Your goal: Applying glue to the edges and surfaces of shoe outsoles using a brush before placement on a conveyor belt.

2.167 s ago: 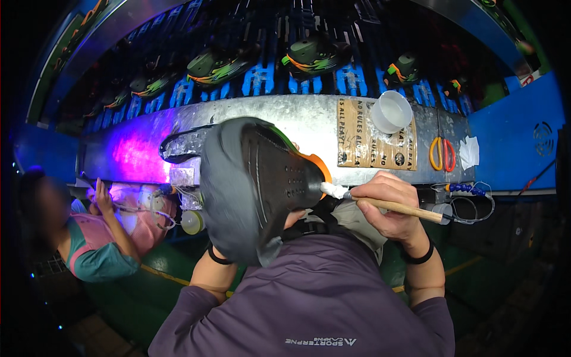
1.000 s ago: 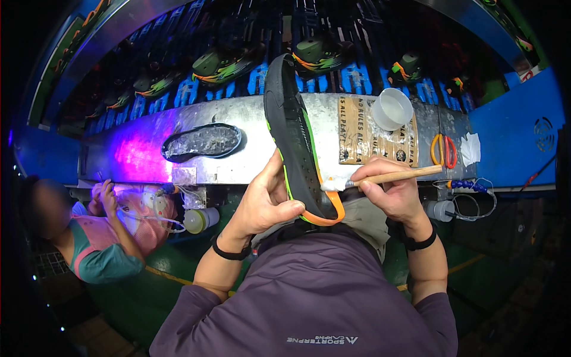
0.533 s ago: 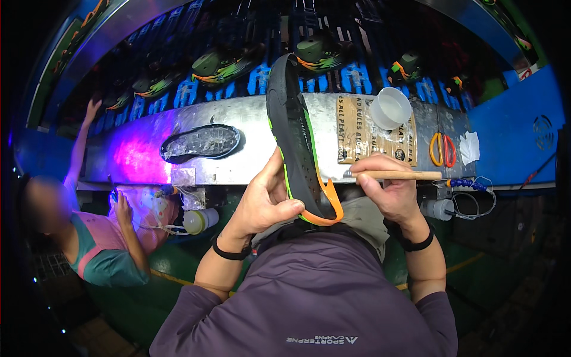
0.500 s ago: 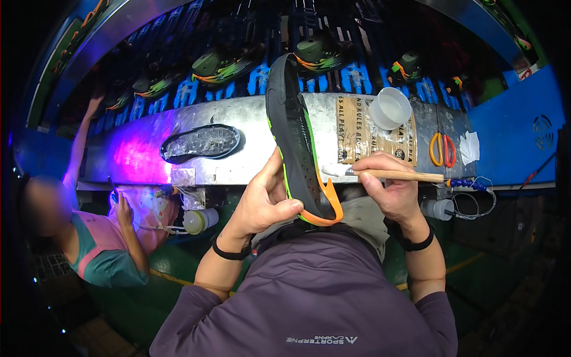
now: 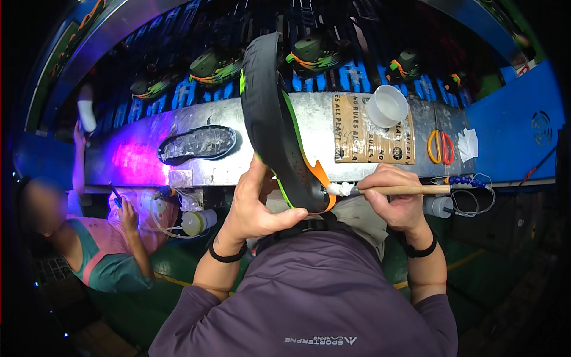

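Observation:
My left hand (image 5: 259, 205) is closed round the heel end of a black shoe sole (image 5: 267, 119) with green edging and an orange heel rim. The sole stands tilted, its toe end pointing away from me. Between the fingers of my right hand (image 5: 395, 196) is a brush (image 5: 410, 190) with a wooden handle. Its white bristles touch the orange rim at the heel. Another dark sole (image 5: 199, 144), whitish inside, lies on the metal bench (image 5: 137, 146) to the left.
A white tub (image 5: 388, 107) stands on brown printed cardboard (image 5: 360, 140). Right of it lie scissors (image 5: 440, 147) with yellow and red handles and a white cloth (image 5: 468, 144). Shoe uppers (image 5: 217, 64) sit along the machine behind. A co-worker (image 5: 113, 250) works at the left.
The brush has moved left onto the orange heel rim. My left hand has turned the sole, showing more of its outer side. The co-worker's far hand now holds up something white.

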A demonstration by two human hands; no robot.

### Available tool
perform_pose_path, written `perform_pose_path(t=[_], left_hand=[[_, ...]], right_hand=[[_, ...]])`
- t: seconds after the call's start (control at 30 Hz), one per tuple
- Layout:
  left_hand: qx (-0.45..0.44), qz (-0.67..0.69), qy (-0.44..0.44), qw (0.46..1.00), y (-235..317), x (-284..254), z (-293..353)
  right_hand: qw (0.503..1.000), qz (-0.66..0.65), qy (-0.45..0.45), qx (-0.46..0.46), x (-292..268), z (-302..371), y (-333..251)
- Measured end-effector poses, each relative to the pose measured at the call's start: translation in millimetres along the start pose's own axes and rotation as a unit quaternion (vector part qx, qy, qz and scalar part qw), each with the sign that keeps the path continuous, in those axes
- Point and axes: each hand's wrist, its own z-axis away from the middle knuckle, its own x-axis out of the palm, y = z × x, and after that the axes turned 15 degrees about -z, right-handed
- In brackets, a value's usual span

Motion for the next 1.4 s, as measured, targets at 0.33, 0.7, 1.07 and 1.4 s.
perform_pose_path(t=[0.33,0.7,1.07,1.4], left_hand=[[0.138,-0.263,0.011,0.955,-5.6,3.0,5.8],[-0.054,0.253,0.022,0.966,-11.7,2.7,9.3],[0.084,0.354,-0.034,0.931,73.5,-131.4,-83.1],[0.086,0.243,0.332,0.907,57.2,-240.8,-184.1]], right_hand=[[0.984,-0.134,0.057,0.107,4.8,13.0,-10.4],[0.949,-0.254,0.148,0.114,7.0,33.5,15.6],[0.942,-0.225,0.242,0.061,-5.9,39.7,41.6],[0.946,-0.208,0.241,0.059,-5.3,37.3,62.2]])
